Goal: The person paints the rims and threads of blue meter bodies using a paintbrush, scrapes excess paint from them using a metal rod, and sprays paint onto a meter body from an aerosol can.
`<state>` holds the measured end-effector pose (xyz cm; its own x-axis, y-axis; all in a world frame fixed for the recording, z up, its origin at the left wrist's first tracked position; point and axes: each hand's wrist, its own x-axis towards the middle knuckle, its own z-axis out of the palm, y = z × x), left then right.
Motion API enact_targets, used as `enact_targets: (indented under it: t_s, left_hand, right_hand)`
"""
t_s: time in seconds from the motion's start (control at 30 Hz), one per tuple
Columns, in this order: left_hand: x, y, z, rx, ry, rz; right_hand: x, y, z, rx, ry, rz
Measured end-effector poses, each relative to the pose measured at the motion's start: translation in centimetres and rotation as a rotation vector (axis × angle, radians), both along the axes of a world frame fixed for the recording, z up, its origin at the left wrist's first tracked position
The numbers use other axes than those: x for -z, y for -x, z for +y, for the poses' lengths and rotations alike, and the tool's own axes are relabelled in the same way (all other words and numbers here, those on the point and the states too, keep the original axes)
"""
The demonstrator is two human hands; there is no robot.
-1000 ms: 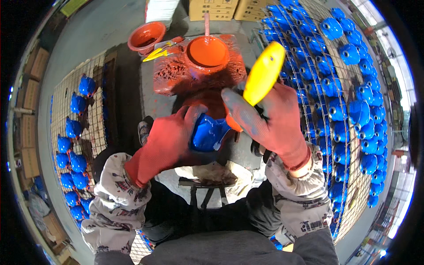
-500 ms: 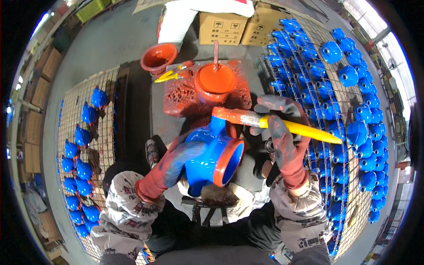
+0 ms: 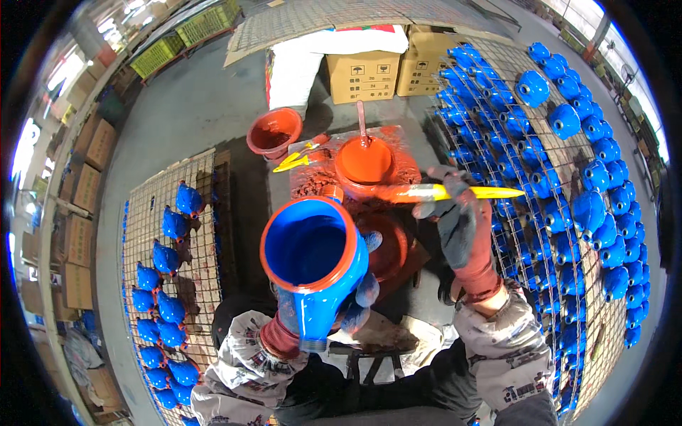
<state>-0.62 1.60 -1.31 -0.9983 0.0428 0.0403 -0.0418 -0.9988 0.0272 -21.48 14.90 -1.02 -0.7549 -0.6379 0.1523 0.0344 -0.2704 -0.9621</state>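
Observation:
My gloved left hand [image 3: 361,298] is closed around a glossy blue hollow casting [image 3: 321,298], its wide round mouth tilted up toward me. Red paint rings that mouth, and a red-coated neck sticks out on the far side. Much of the palm is hidden behind the casting. In my gloved right hand [image 3: 460,221] is a yellow-handled paintbrush [image 3: 428,192], held level with its red, blurred bristles pointing left. The bristles appear apart from the casting, near the front of a paint pot [image 3: 364,162] full of red-orange paint. A stick [image 3: 361,122] stands in the pot.
Left is a mesh rack [image 3: 160,213] bearing several blue castings; a larger rack [image 3: 568,160] on the right carries many more. Beyond the paint-stained board [image 3: 398,145] are a red bucket [image 3: 264,145], spare yellow-handled brushes [image 3: 302,157] and cardboard boxes [image 3: 362,74]. A red basin [image 3: 389,248] sits lower down.
My left hand has turned the casting so its wide mouth faces up toward me. The brush has come away from the red neck, still in my right hand. The whole view has shifted.

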Motion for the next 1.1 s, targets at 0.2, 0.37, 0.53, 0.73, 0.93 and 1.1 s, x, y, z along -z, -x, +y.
enact_targets:
  t_s: [0.2, 0.37, 0.53, 0.73, 0.93, 1.1]
  left_hand:
    - [-2.8, -0.4, -2.1, -0.271, 0.096, -0.146]
    - [-3.9, -0.8, -4.3, -0.512, 0.394, -0.160]
    - [-1.9, -0.7, -2.3, -0.384, 0.710, -0.383]
    - [-0.8, -0.6, -0.7, -0.229, 1.245, -0.448]
    - [0.1, 1.1, 1.7, -0.518, 2.232, -0.164]
    - [0.6, 1.4, 1.6, -0.455, 2.433, -0.015]
  right_hand:
    - [0.9, 2.4, 0.3, 0.115, -0.174, 0.464]
    - [1.2, 2.7, 0.7, 0.083, -0.143, 0.489]
    - [0.5, 2.6, 0.0, -0.004, -0.028, 0.233]
    - [-2.3, 1.0, 1.0, -0.033, -0.115, -0.064]
    - [-2.0, 1.3, -0.2, -0.086, -0.661, 0.576]
    - [-2.4, 0.4, 0.3, -0.064, -0.547, 0.786]
